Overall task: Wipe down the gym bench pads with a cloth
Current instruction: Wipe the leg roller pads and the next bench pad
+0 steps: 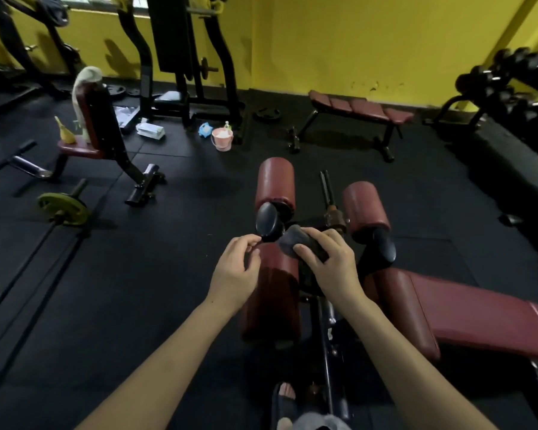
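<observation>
Writing: none readable
Right hand (330,262): grips grey cloth (292,240) against roller pad (272,293)
Left hand (235,268): loosely curled, holding nothing
Floor (121,290): black mats
Wall (370,41): yellow

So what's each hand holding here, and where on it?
The right hand grips the grey cloth by its near end, bunched under the fingers. The left hand holds nothing, its fingertips beside the black end cap.
</observation>
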Available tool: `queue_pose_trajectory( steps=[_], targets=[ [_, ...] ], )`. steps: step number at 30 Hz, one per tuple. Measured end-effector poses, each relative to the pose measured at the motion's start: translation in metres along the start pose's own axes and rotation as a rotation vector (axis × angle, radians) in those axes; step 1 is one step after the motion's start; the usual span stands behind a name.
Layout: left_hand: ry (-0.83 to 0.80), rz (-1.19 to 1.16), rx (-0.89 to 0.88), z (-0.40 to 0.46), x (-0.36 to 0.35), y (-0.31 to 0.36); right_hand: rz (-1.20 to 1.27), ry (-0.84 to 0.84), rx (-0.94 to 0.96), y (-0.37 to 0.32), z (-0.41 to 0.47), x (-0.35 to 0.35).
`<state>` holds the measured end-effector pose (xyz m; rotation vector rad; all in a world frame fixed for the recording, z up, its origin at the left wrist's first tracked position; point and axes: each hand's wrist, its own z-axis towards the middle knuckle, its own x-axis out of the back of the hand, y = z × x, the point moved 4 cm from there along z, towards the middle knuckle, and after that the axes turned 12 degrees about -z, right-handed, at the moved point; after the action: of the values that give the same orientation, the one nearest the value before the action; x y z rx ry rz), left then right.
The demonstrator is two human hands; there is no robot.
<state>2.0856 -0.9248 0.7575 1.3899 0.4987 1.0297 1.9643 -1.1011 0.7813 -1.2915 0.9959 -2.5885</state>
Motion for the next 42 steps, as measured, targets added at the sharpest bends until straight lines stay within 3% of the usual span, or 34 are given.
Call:
queue_pose_trajectory(
  steps=[14,20,28,34,39,42],
  targets=[
    [0.014,0.277,0.237,0.145,-0.045,-0.030,-0.038,-0.166,0.065,0.080,0.198,-0.076],
    [0.011,0.288,0.313,0.173,-0.056,-0.049,-0.252,-0.291,0.158,0.088,0.227,-0.128],
    [0.004,0.304,0.354,0.178,-0.064,-0.067,-0.441,-0.148,0.382,0.095,0.260,-0.166],
    [-0.077,0.317,0.384,0.179,-0.058,-0.064,-0.394,-0.159,0.224,0.124,0.345,-0.194],
    [-0.089,0.329,0.310,0.177,-0.063,-0.051,-0.348,-0.195,0.092,0.120,0.316,-0.179],
    [-0.107,0.297,0.340,0.175,-0.067,-0.054,-0.288,-0.230,0.143,0.107,0.258,-0.157]
  ],
)
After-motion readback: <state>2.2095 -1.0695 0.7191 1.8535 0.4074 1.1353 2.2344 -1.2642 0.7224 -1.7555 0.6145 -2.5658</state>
